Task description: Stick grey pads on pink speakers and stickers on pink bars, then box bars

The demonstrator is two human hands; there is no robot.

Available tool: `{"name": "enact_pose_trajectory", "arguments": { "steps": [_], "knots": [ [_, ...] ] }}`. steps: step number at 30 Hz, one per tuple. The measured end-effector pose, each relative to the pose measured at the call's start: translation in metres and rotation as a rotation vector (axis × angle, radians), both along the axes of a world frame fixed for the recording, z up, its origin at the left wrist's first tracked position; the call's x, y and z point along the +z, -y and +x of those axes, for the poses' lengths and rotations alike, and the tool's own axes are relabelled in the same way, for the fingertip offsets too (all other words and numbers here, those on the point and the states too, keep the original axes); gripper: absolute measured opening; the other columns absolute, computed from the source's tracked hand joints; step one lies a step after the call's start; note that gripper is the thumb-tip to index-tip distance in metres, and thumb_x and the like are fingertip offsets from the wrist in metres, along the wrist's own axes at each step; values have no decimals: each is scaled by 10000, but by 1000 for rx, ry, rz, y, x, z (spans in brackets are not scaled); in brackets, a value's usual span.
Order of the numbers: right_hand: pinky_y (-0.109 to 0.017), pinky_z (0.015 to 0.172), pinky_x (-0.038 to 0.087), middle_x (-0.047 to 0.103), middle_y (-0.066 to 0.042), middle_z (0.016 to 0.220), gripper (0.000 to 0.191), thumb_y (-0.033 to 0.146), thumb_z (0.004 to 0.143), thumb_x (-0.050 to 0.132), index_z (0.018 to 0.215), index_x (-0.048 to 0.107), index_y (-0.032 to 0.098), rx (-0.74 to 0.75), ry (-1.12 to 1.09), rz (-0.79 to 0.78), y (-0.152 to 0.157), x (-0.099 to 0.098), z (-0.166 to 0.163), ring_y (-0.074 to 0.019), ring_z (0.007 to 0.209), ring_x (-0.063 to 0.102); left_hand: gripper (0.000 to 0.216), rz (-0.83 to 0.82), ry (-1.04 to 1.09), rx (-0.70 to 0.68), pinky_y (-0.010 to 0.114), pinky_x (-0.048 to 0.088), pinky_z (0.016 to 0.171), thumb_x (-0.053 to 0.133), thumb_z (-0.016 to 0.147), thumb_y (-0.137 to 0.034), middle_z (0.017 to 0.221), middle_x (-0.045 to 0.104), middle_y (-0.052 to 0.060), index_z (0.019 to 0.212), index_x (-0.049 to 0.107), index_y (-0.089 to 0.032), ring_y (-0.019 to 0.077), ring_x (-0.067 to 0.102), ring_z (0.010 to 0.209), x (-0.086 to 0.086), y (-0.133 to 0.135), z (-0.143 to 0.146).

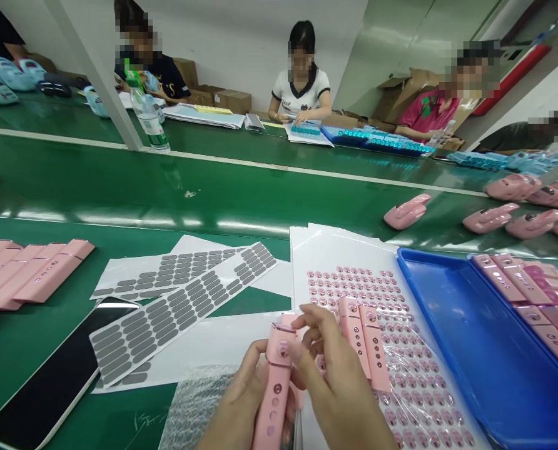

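In the head view, the left hand (pixel 236 400) is angling forward, its grip wrapping a pink device (pixel 275 381) — between the phone (pixel 51 375) and the blue tray (pixel 461 319). The right hand (pixel 338 375) is curling beside it, thumb meeting its front — whether gripping, I cannot tell.

left hand (pixel 240 390): curled in a grip | right hand (pixel 338 375): loosely bent inward | hands close together

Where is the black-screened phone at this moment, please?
In the head view, the phone lies at lower left on the green table, partly under the left end of the sheet of grey stickers.
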State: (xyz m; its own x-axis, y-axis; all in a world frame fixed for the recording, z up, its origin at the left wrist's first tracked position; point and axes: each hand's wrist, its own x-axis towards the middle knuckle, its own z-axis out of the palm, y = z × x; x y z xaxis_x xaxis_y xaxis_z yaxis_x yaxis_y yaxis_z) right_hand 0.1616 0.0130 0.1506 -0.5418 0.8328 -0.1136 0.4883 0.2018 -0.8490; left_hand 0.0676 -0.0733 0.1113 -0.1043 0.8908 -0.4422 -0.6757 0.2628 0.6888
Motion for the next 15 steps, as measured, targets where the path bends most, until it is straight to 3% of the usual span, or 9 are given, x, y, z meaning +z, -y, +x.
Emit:
{"name": "enact_pose_trajectory", "arguments": {
  "steps": [2, 5, 8, 11, 15],
  "knots": [
    [-358, 816, 498, 564, -35, 1121, 358, 308, 792, 559, 1145, 504, 292, 18, 7, 109, 7, -4, 4, -232, 985, 573, 412, 22, -148, -4, 267, 470, 682, 458, 837, -575, 863, 660, 25, 1072, 465, -237, 141, 610, 709, -3, -1, 6],
    [-335, 883, 481, 578, -32, 1131, 280, 237, 795, 545, 1071, 574, 277, -11, -35, 241, 8, -4, 16, -219, 1051, 561, 492, 160, -271, -80, 354, 429, 896, 505, 814, -558, 1196, 580, 96, 1181, 457, -234, 220, 562, 1022, -5, -2, 14],
    [-345, 819, 518, 608, -36, 1137, 242, 293, 859, 508, 1079, 609, 286, -149, -14, 227, -14, 4, 41, -220, 996, 593, 469, 246, -539, -147, 413, 368, 996, 534, 797, -522, 1258, 552, 100, 1186, 556, -261, 275, 503, 1138, -5, -5, 11],
    [-402, 718, 529, 611, -80, 1135, 273, 373, 856, 511, 1073, 617, 245, -307, 204, 270, -56, 10, 75, -248, 853, 615, 314, 64, -995, -82, 432, 394, 933, 449, 856, -423, 1163, 568, 93, 1044, 672, -307, 288, 481, 1113, -9, -13, 1],
    [-461, 856, 457, 601, -151, 1125, 279, 299, 856, 493, 1050, 618, 142, -214, 519, 323, -107, -6, 105, -304, 997, 576, 348, -46, -1333, -123, 464, 442, 804, 399, 866, -346, 1114, 532, 103, 1091, 664, -346, 296, 484, 1000, -27, -25, -3]
  ]
}}
